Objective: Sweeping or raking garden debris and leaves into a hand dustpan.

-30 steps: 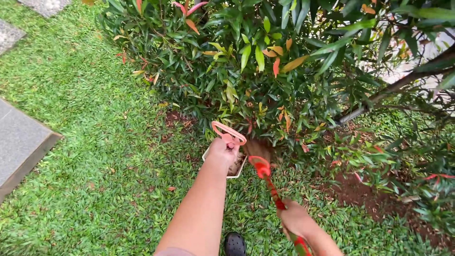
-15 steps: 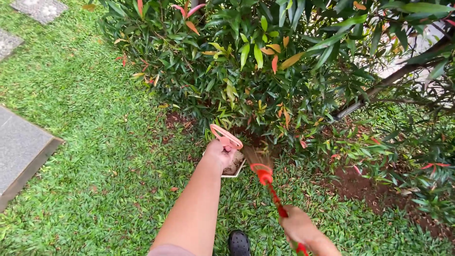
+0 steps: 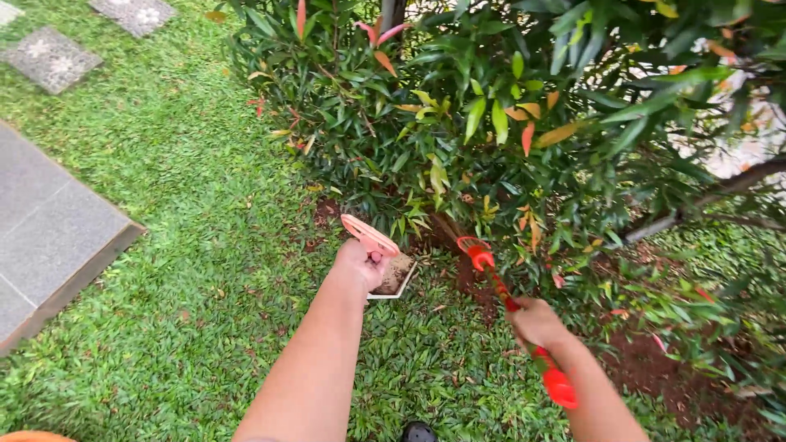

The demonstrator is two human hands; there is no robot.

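No packages, labels, signs or screens

Nothing of that kind shows in the head view: no wrapper, tag, board or display anywhere on the grass, the paving or the shrub.
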